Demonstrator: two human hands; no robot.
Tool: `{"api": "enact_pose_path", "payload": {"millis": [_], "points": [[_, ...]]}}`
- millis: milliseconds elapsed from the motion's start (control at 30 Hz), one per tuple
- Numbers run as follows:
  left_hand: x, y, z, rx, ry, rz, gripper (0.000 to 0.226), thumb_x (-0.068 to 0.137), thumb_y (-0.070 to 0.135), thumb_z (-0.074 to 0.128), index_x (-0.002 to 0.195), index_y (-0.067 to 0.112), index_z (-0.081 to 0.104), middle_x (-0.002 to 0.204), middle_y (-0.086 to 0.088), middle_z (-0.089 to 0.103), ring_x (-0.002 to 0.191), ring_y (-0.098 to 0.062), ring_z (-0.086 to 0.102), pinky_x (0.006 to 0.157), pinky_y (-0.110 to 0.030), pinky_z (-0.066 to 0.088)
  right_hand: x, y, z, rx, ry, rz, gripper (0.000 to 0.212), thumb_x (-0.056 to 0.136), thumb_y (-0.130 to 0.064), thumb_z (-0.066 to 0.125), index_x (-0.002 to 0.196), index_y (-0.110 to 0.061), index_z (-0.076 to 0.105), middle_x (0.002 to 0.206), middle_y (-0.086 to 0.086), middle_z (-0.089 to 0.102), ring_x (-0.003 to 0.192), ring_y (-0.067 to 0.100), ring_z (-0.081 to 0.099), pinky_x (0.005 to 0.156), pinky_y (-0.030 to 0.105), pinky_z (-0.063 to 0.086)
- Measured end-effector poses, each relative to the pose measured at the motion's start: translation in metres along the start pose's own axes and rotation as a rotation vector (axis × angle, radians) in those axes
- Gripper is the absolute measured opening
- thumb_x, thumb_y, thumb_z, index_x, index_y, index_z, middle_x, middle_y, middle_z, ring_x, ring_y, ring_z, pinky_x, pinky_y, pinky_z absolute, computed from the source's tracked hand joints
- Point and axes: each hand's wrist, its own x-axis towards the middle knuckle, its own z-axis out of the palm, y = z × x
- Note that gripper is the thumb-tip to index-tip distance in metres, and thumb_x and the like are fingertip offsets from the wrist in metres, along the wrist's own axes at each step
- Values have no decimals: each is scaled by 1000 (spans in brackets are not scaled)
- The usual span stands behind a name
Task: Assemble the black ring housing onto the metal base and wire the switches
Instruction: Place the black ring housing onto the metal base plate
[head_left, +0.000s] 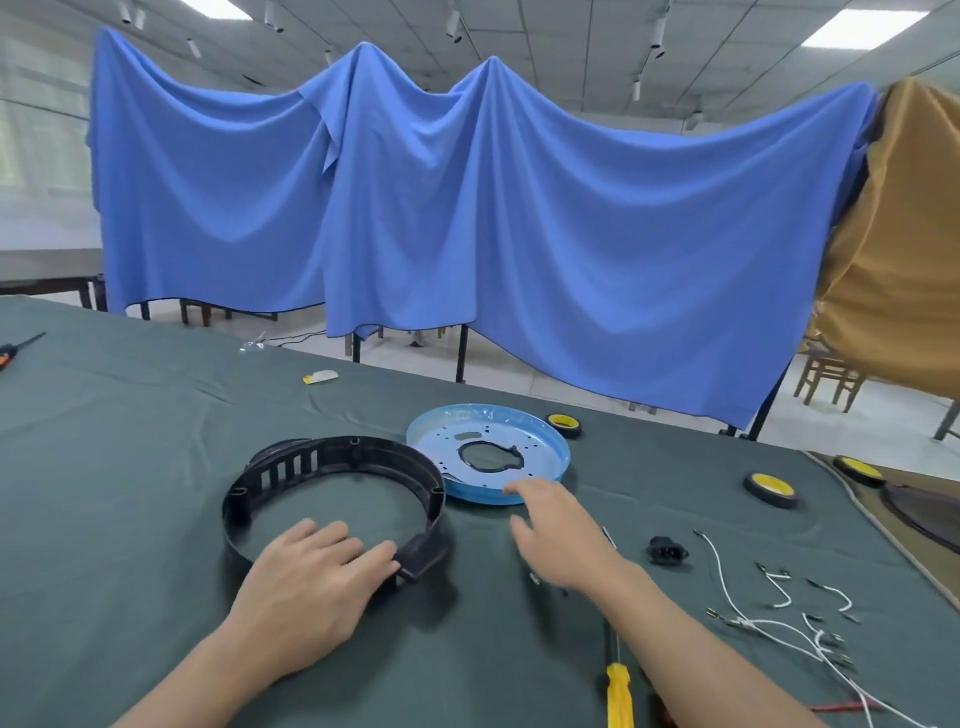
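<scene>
The left hand (306, 577) is holding the black ring (332, 452) at its near side, with the fingers curling over the wall into the middle and the thumb lying against the boxy block on the rim. The ring is lying flat on the dark green tablecloth (130, 467), its far right side sitting just against the left rim of the metal base (540, 447), a round blue-tinted plate with a hole in the middle. The right hand (556, 535) is hovering with fingers spread wide and holding nothing, its fingertips reaching the plate's near edge; whether they are touching it is unclear. To the right, a small black plug part (666, 551) and loose white wires (779, 629) are lying on the cloth. A yellow-handled screwdriver (620, 696) is lying under the right forearm.
</scene>
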Motion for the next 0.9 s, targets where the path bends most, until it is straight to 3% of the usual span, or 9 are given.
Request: {"api": "enact_pose_path", "payload": {"millis": [100, 200, 333, 400, 500, 600, 733, 833, 900], "points": [[-2, -11, 7, -20, -6, -125, 32, 96, 32, 45, 79, 20, 70, 61, 6, 57, 62, -25, 58, 58, -36, 41, 20, -3, 5, -47, -4, 12, 46, 97, -19, 39, 143, -16, 37, 147, 0, 41, 134, 22, 34, 108, 36, 33], [-3, -15, 12, -94, -9, -287, 34, 95, 31, 41, 85, 20, 72, 76, 9, 67, 70, -24, 64, 70, -36, 40, 37, -7, 13, -116, -33, 17, 43, 97, -20, 39, 139, -15, 40, 132, 6, 53, 122, 29, 45, 96, 38, 38], [-2, -19, 18, -158, -87, -393, 35, 93, 31, 39, 89, 23, 73, 83, 12, 69, 79, -20, 67, 79, -32, 33, 47, -16, 26, -346, 14, -5, 14, 95, -23, 42, 103, -16, 52, 101, 5, 59, 100, 30, 53, 74, 38, 35], [1, -23, 23, -176, -136, -525, 36, 93, 34, 37, 89, 26, 73, 86, 15, 70, 87, -19, 67, 82, -31, 29, 50, -18, 31, -397, 72, -19, 12, 97, -24, 45, 101, -18, 53, 100, 4, 60, 98, 29, 54, 71, 37, 32], [4, -26, 34, -213, -178, -700, 30, 94, 31, 44, 93, 27, 74, 105, 10, 71, 106, -21, 63, 94, -33, 27, 54, -16, 35, -323, 108, 29, 17, 96, -17, 48, 111, -18, 56, 107, 3, 63, 101, 27, 54, 78, 38, 35], [11, -27, 41, -242, -222, -745, 19, 99, 21, 55, 101, 26, 74, 132, 1, 63, 126, -23, 53, 104, -32, 21, 56, -15, 33, -228, 135, 62, 19, 93, -8, 50, 108, -15, 58, 104, 3, 64, 99, 26, 55, 83, 35, 37], [23, -26, 38, -308, -297, -782, 28, 104, 29, 41, 118, 29, 66, 155, -1, 40, 143, -14, 32, 116, -31, 11, 51, -16, 20, -70, 314, 3, 15, 90, 0, 48, 91, -13, 54, 82, 0, 53, 79, 24, 42, 103, 36, 30], [28, -22, 29, -334, -365, -780, 40, 105, 34, 37, 140, 24, 50, 161, -4, 26, 149, -16, 20, 120, -33, 7, 42, -19, 4, 38, 413, -17, 21, 91, 4, 46, 105, -6, 58, 94, 5, 59, 86, 23, 45, 116, 39, 11], [32, -18, 23, -357, -389, -782, 48, 105, 37, 36, 149, 18, 39, 163, -4, 19, 151, -17, 14, 121, -32, 5, 36, -26, -9, 115, 475, -54, 20, 94, 3, 46, 108, -3, 58, 98, 7, 59, 89, 23, 46, 115, 38, 16]]}}
